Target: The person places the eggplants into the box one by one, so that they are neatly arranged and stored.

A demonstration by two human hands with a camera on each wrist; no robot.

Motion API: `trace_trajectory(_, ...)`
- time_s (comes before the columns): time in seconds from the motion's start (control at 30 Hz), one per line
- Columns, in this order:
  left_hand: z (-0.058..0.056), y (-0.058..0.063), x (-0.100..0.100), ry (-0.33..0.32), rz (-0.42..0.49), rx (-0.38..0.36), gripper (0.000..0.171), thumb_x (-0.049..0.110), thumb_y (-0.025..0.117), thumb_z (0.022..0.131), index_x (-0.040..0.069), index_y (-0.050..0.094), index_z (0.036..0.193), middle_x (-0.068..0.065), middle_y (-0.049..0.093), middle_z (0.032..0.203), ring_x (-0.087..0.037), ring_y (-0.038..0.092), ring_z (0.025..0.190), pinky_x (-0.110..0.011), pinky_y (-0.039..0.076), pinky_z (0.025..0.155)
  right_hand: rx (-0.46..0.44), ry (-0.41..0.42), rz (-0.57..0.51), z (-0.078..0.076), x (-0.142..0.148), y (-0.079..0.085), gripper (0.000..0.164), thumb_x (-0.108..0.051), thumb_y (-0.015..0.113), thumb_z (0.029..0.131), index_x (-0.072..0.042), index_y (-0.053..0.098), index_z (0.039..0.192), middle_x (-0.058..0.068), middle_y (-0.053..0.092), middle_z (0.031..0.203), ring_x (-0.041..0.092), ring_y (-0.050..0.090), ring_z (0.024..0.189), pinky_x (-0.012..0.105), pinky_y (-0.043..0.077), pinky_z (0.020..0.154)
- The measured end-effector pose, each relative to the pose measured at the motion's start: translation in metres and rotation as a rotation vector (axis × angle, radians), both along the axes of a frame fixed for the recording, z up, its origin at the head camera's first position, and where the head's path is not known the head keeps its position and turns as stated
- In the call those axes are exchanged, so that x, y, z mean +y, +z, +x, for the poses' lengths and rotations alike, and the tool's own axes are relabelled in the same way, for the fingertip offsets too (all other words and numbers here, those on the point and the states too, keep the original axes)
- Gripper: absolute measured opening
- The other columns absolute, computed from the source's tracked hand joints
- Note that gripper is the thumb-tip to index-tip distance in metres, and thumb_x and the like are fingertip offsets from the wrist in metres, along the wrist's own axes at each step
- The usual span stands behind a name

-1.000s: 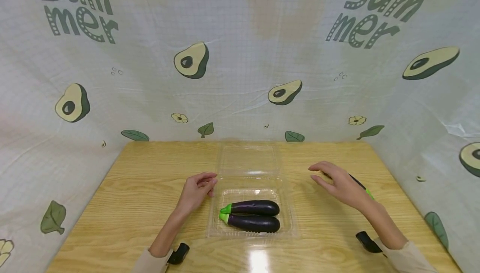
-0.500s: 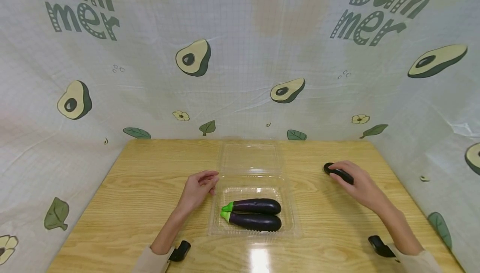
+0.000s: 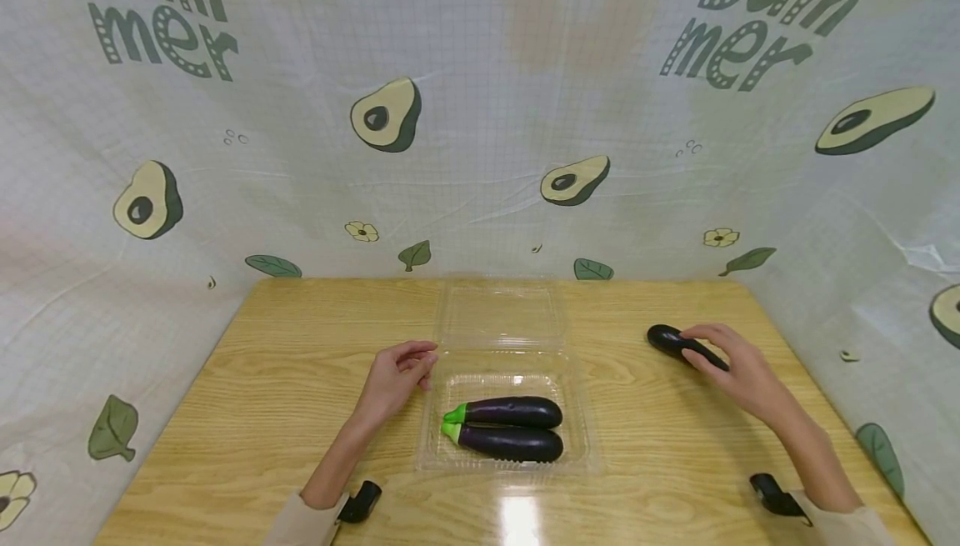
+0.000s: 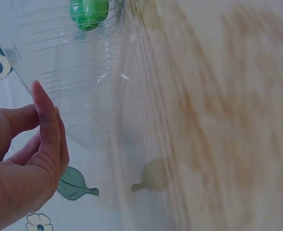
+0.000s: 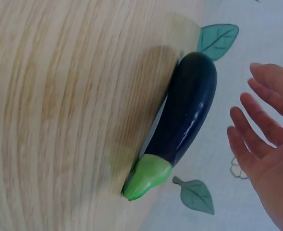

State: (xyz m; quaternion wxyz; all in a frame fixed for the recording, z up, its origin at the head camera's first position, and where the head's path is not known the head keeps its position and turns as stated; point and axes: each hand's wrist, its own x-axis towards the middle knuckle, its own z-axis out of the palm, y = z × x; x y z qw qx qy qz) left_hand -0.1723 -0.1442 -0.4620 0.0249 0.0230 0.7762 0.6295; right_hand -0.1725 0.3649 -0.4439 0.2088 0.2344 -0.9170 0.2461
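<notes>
Left hand [image 3: 393,379] at clear container's edge — right hand [image 3: 738,373] above loose eggplant, thumb and fingers apart.
Left fingers loosely curled, thumb near index; can't tell if they pinch the rim. Just right of that hand: clear container [image 3: 582,438], lid [image 3: 498,313] folded back on the far side. In its base, far eggplant [image 3: 513,412] and near eggplant [image 3: 512,444] lie side by side, green stems toward left hand. Well right: loose eggplant [image 3: 666,339] on wooden table [image 3: 285,363], partly hidden by right hand from above — right wrist view shows a gap between fingertips and eggplant.
</notes>
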Motion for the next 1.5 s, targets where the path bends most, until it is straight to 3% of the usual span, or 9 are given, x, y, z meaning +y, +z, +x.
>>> trace_trajectory(0.27, 0.0, 0.001, 0.0, 0.002, 0.002, -0.006, 0.027, 0.002, 0.068, 0.099, -0.01, 0.068, 0.123, -0.026, 0.068, 0.103, -0.021, 0.065, 0.064, -0.031, 0.059, 0.061, -0.026, -0.007, 0.004, -0.001, 0.013, -0.007, 0.032, 0.003, 0.08, 0.086, 0.0, 0.07, 0.117, 0.017, 0.068, 0.113, 0.024, 0.058, 0.104, 0.004, 0.033, 0.09)
trace_trajectory(0.47, 0.001, 0.002, 0.001, -0.004, 0.014, -0.005, 0.027, 0.002, 0.067, 0.099, -0.011, 0.067, 0.123, -0.027, 0.067, 0.103, -0.025, 0.066, 0.066, -0.033, 0.06, 0.062, -0.049, -0.009, 0.039, -0.001, 0.023, -0.011, 0.035, 0.005, 0.08, 0.084, 0.0, 0.069, 0.118, 0.018, 0.067, 0.114, 0.031, 0.058, 0.102, 0.007, 0.039, 0.086)
trace_trajectory(0.6, 0.001, 0.002, 0.002, -0.009, 0.015, -0.006, 0.027, 0.002, 0.067, 0.099, -0.011, 0.067, 0.123, -0.027, 0.067, 0.103, -0.023, 0.066, 0.066, -0.033, 0.06, 0.063, -0.07, -0.006, 0.058, 0.0, 0.029, -0.013, 0.038, 0.005, 0.081, 0.084, 0.001, 0.068, 0.119, 0.019, 0.066, 0.114, 0.03, 0.059, 0.101, 0.007, 0.042, 0.083)
trace_trajectory(0.73, 0.001, 0.003, 0.002, -0.011, 0.013, -0.003, 0.027, 0.002, 0.067, 0.099, -0.011, 0.067, 0.123, -0.027, 0.067, 0.102, -0.022, 0.065, 0.065, -0.032, 0.06, 0.062, -0.094, -0.006, 0.074, 0.002, 0.031, -0.015, 0.04, 0.005, 0.081, 0.083, 0.001, 0.068, 0.121, 0.019, 0.065, 0.115, 0.029, 0.06, 0.101, 0.02, 0.053, 0.079)
trace_trajectory(0.87, 0.001, 0.003, 0.002, -0.012, 0.009, -0.002, 0.027, 0.002, 0.067, 0.099, -0.01, 0.068, 0.123, -0.027, 0.067, 0.103, -0.023, 0.066, 0.066, -0.032, 0.06, 0.062, -0.133, 0.022, 0.053, 0.004, 0.03, -0.015, 0.039, 0.008, 0.078, 0.086, 0.004, 0.066, 0.123, 0.021, 0.063, 0.114, 0.037, 0.063, 0.096, 0.036, 0.06, 0.071)
trace_trajectory(1.0, 0.001, 0.003, 0.002, -0.011, 0.012, -0.004, 0.027, 0.003, 0.067, 0.1, -0.01, 0.068, 0.123, -0.027, 0.067, 0.104, -0.023, 0.066, 0.066, -0.032, 0.06, 0.062, -0.167, 0.068, 0.017, 0.006, 0.026, -0.014, 0.039, 0.009, 0.075, 0.088, 0.005, 0.064, 0.125, 0.023, 0.061, 0.115, 0.04, 0.065, 0.091, 0.038, 0.061, 0.067)
trace_trajectory(1.1, 0.001, 0.003, 0.001, -0.012, 0.017, -0.007, 0.027, 0.004, 0.067, 0.1, -0.009, 0.068, 0.124, -0.026, 0.067, 0.104, -0.022, 0.066, 0.067, -0.032, 0.06, 0.063, -0.164, 0.094, 0.015, 0.007, 0.023, -0.014, 0.039, 0.009, 0.075, 0.088, 0.004, 0.063, 0.126, 0.022, 0.06, 0.118, 0.035, 0.066, 0.09, 0.033, 0.06, 0.067)
trace_trajectory(1.33, 0.003, 0.002, 0.0, -0.014, 0.008, 0.006, 0.03, 0.006, 0.068, 0.1, -0.01, 0.066, 0.125, -0.025, 0.067, 0.103, -0.026, 0.066, 0.067, -0.034, 0.06, 0.062, -0.197, 0.149, 0.028, 0.007, 0.019, -0.013, 0.037, 0.006, 0.07, 0.094, 0.004, 0.063, 0.13, 0.027, 0.05, 0.131, 0.009, 0.064, 0.089, 0.028, 0.058, 0.066)
trace_trajectory(1.5, 0.003, 0.0, 0.0, -0.006, -0.008, 0.018, 0.031, 0.005, 0.068, 0.099, -0.012, 0.065, 0.125, -0.024, 0.067, 0.101, -0.031, 0.066, 0.066, -0.032, 0.058, 0.059, -0.252, 0.165, 0.042, 0.007, 0.015, -0.011, 0.036, 0.006, 0.065, 0.097, 0.005, 0.061, 0.133, 0.031, 0.046, 0.135, 0.007, 0.065, 0.089, 0.027, 0.056, 0.066)
